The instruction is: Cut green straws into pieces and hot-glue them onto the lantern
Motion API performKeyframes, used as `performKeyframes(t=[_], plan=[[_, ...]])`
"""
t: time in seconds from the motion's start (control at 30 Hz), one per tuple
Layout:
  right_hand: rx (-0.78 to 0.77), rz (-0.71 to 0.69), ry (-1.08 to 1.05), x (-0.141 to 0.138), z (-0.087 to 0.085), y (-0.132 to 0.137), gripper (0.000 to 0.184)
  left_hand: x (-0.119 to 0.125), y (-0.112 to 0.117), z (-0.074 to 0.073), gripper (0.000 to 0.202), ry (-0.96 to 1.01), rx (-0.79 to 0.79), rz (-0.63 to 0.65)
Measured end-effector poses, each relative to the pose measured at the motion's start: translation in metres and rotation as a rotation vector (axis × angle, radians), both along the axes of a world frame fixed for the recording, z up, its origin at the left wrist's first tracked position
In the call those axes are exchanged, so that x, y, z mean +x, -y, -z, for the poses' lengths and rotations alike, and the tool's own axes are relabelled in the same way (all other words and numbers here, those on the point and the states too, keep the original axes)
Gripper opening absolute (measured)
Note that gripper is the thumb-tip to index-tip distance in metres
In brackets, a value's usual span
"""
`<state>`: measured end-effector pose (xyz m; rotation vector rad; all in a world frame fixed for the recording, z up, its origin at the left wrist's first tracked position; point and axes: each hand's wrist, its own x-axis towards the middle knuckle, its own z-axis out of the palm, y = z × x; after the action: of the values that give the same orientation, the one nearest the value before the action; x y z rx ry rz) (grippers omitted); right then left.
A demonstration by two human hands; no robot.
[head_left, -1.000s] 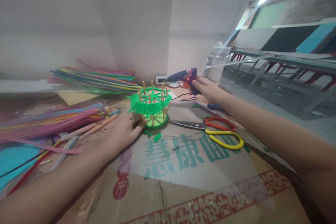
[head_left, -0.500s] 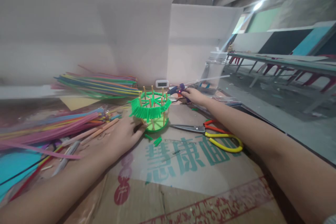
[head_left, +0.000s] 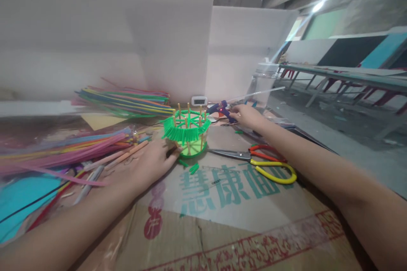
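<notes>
A small round craft model [head_left: 187,135] of bright green fuzzy stems and upright wooden sticks stands on the cardboard. It has a fringed upper ring and a pale green base. My left hand [head_left: 157,156] is closed at the left side of that base, with some fingertips hidden behind it. Beyond the model, a dark blue glue gun [head_left: 224,111] with a small red light has a clear glue stick poking out of its back. My right hand [head_left: 246,115] is at the rear of its handle, with loosely bent fingers at the edge and more of the handle showing.
Scissors [head_left: 273,163] with red and yellow handles lie right of the model. Green snippets [head_left: 193,169] lie in front. Bundles of coloured fuzzy stems [head_left: 124,99] fill the left side. A small white digital display [head_left: 199,101] and a clear lidded container [head_left: 265,80] stand behind.
My right hand has drawn back slightly to the right from the glue gun, uncovering more of its handle. My left hand stays at the model's base. The whole view has shifted a little.
</notes>
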<state>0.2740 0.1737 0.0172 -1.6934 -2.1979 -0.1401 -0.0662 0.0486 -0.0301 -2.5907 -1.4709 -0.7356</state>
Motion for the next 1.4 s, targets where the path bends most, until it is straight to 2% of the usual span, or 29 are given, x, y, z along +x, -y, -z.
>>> performKeyframes(t=[0.1, 0.17, 0.3, 0.37, 0.5, 0.67, 0.77, 0.9, 0.97, 1.03, 1.2, 1.4], plan=[[0.078, 0.0, -0.001, -0.002, -0.01, 0.028, 0.028, 0.0, 0.001, -0.001, 0.035, 0.006, -0.02, 0.02], [0.068, -0.076, -0.006, -0.013, -0.015, 0.055, 0.029, 0.0, 0.001, -0.001, 0.032, 0.009, -0.017, 0.016], [-0.046, -0.545, -0.013, -0.052, -0.012, 0.112, 0.02, 0.001, 0.001, -0.002, 0.03, -0.002, -0.014, 0.007], [-0.067, -0.684, 0.027, -0.072, -0.005, 0.13, 0.017, 0.001, 0.001, -0.003, 0.03, -0.007, -0.009, 0.012], [-0.038, -0.824, 0.179, -0.096, 0.012, 0.136, 0.02, 0.002, 0.003, -0.005, 0.027, 0.001, 0.002, 0.015], [0.057, -0.93, 0.276, -0.102, 0.021, 0.131, 0.021, 0.002, 0.002, -0.005, 0.028, -0.002, -0.002, 0.016], [0.002, -0.908, 0.114, -0.103, 0.018, 0.138, 0.015, 0.002, 0.002, -0.005, 0.029, 0.01, -0.003, 0.011], [-0.306, -0.715, -0.618, -0.103, 0.009, 0.149, 0.002, 0.002, 0.002, -0.005, 0.029, 0.003, -0.029, 0.016], [-0.44, -0.649, -0.949, -0.102, 0.004, 0.15, 0.007, 0.002, 0.002, -0.006, 0.03, -0.002, -0.033, 0.019], [-0.514, -0.607, -1.148, -0.101, 0.001, 0.148, 0.012, 0.002, 0.002, -0.006, 0.03, 0.002, -0.034, 0.03], [-0.523, -0.477, -1.348, -0.099, -0.001, 0.14, 0.023, 0.001, 0.001, -0.004, 0.028, 0.007, -0.014, 0.038], [-0.528, -0.437, -1.33, -0.099, 0.0, 0.139, 0.024, 0.002, 0.002, -0.006, 0.032, -0.02, -0.024, 0.039]])
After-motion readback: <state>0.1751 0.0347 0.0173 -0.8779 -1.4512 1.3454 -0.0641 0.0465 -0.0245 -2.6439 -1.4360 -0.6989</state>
